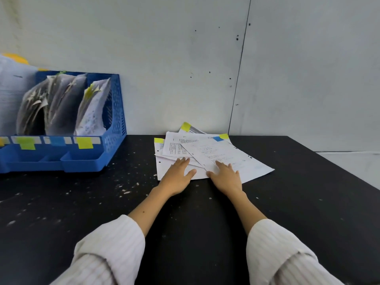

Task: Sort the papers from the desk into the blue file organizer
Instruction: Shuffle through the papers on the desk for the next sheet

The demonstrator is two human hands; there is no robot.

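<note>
A loose pile of white printed papers [207, 151] lies on the black desk near the wall, some sheets carrying yellow or blue sticky tabs at their far corners. My left hand [178, 175] rests flat on the pile's near left sheets, fingers straight. My right hand [226, 175] lies flat on the top sheet's near edge, fingers spread. The blue file organizer [115, 128] stands at the far left against the wall, its slots holding curled stacks of paper. Yellow, green and blue tags mark its front rail.
The black desk [185, 223] is speckled with white flecks, and its right edge runs diagonally at the far right. A grey wall stands right behind the papers. More white paper and something yellow sit at the left frame edge behind the organizer.
</note>
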